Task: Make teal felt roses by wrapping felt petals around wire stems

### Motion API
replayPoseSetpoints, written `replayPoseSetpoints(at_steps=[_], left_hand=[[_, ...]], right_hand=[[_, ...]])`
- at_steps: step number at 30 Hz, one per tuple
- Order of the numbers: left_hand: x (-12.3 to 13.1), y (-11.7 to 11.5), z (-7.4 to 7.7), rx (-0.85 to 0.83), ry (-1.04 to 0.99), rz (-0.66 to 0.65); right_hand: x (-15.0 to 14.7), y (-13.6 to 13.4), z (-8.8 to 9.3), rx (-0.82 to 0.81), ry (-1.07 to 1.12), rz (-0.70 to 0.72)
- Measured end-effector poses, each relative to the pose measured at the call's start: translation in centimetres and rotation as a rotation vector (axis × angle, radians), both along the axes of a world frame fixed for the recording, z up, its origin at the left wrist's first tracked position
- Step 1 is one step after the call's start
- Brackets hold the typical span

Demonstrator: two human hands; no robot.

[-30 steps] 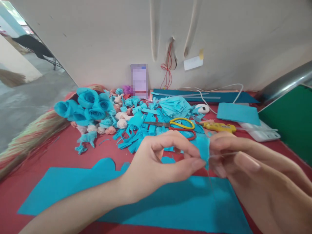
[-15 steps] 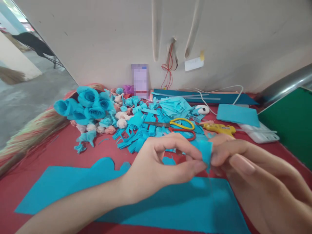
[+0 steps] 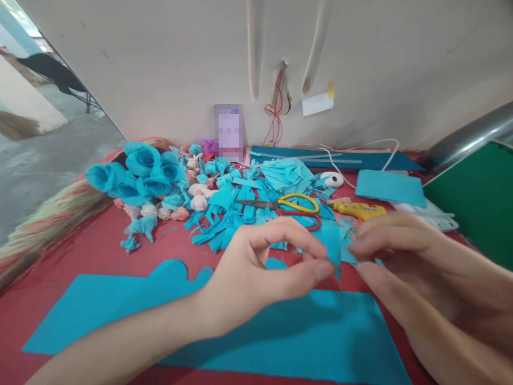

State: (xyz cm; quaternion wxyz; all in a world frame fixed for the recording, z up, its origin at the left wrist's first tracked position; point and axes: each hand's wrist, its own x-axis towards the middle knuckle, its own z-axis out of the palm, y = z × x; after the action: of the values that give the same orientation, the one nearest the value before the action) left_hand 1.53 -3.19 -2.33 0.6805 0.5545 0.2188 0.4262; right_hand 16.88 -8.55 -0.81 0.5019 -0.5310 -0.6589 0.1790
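My left hand [image 3: 268, 272] pinches a small strip of blue crepe paper [image 3: 332, 243] between thumb and fingertips. From the strip's lower end hangs a thin wire or thread [image 3: 345, 305]. Just right of it, my right hand [image 3: 420, 267] has thumb and forefinger slightly apart, with nothing visible between them. Beneath both hands lies a large blue paper sheet [image 3: 120, 305], with rounded blue paper pieces [image 3: 170, 270] along its far edge. Beyond my left hand, scissors [image 3: 296, 205] with one yellow and one red handle rest on cut blue paper strips [image 3: 218, 230].
Blue paper roses [image 3: 144, 168] and small pink and white paper buds [image 3: 199, 203] sit at the left back. A yellow glue gun [image 3: 356, 209] lies behind my right hand. A phone [image 3: 229, 133] leans on the wall. A broom [image 3: 60, 219] lies along the left edge.
My right fingers have come off the blue paper strip and moved slightly right, parting. The left hand keeps its pinch on the strip, nearly still.
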Motion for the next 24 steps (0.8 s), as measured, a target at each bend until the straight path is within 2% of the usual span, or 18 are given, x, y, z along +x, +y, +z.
replayPoseSetpoints(at_steps=[6, 10, 17, 24], left_hand=[[-0.2, -0.1, -0.2, 0.105, 0.028, 0.063], [-0.3, -0.2, -0.1, 0.164, 0.065, 0.095], [-0.1, -0.1, 0.1, 0.284, 0.107, 0.131], [0.0, -0.2, 0.1, 0.292, 0.132, 0.142]], right_hand=[[-0.3, -0.4, -0.3, 0.095, -0.119, -0.107], [-0.6, -0.6, 0.1, 0.171, -0.201, -0.184], [-0.4, -0.2, 0.8, 0.337, -0.227, -0.136], [-0.7, -0.4, 1.1, 0.309, -0.273, -0.157]])
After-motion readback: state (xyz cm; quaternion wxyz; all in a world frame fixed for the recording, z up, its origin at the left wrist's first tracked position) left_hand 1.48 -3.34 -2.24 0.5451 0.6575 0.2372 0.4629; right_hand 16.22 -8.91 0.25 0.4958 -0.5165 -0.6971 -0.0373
